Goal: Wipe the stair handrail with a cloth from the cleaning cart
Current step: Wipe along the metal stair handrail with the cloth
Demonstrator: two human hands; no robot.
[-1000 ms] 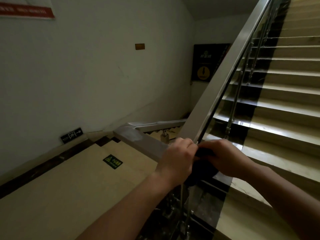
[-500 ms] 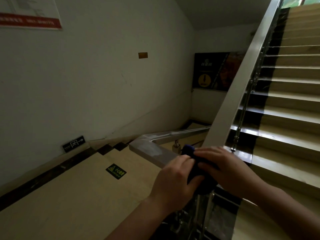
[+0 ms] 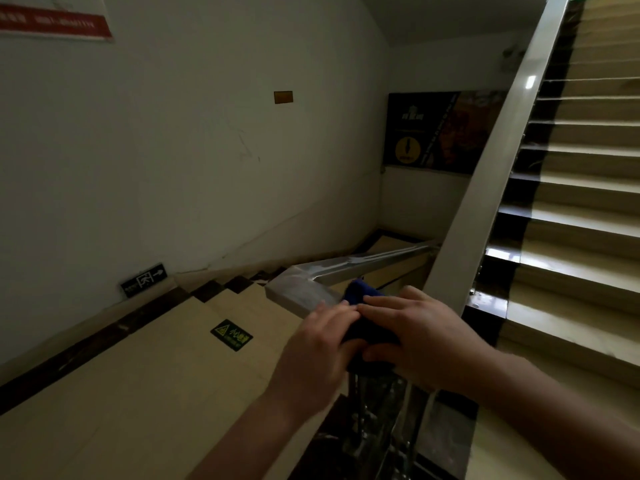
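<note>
A dark blue cloth (image 3: 360, 294) lies on the flat metal handrail (image 3: 491, 188) at the bend where the rising rail meets the level landing piece. My left hand (image 3: 320, 348) holds the cloth from the left, fingers wrapped over it. My right hand (image 3: 419, 336) covers it from the right, fingers laid across the top and thumb underneath. Most of the cloth is hidden between the two hands. The landing piece of the rail (image 3: 301, 289) runs left and away, its surface streaked.
Steps (image 3: 581, 216) climb at the right beyond the rail. Metal balusters (image 3: 377, 420) stand under my hands. A tiled landing (image 3: 138, 393) with a green floor sticker (image 3: 231, 335) lies to the left, with the white wall (image 3: 173, 150) behind it.
Both hands with the cloth have shifted a little along the rail toward the corner, and more blue cloth shows beyond my fingers. The view has tilted upward.
</note>
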